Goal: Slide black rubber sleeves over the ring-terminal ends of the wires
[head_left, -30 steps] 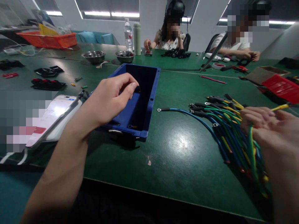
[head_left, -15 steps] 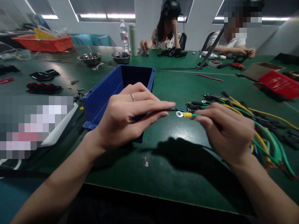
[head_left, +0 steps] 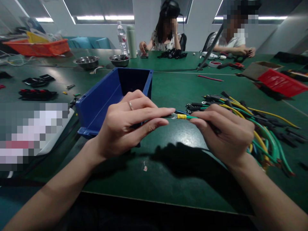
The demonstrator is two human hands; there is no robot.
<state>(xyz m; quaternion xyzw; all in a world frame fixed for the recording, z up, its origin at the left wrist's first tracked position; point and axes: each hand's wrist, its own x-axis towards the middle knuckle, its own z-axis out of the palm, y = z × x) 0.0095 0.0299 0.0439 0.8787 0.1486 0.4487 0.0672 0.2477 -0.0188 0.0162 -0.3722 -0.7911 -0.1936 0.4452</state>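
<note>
My right hand (head_left: 223, 131) pinches a green wire (head_left: 192, 117) between thumb and forefinger. At the wire's end sits a ring terminal (head_left: 174, 116) with a yellow sleeve (head_left: 181, 116). The ring reaches the fingertips of my left hand (head_left: 134, 120). Those fingers are pinched together on something small and dark, mostly hidden, that I cannot make out. Behind my left hand stands a blue bin (head_left: 96, 96). Beyond and beside my right hand lies a pile of yellow, green and black wires (head_left: 269, 138) with terminals and bare copper ends.
Across the green table (head_left: 173, 189) sit two people. Metal bowls (head_left: 86, 62), a water bottle (head_left: 122, 40) and a pale green flask (head_left: 131, 41) stand farther back. A red bin (head_left: 282, 83) is at the right; black parts (head_left: 37, 94) lie left.
The ring terminal has moved left against my left fingertips, closing the gap between them. My left hand keeps its pinch. The whole view has shifted slightly.
</note>
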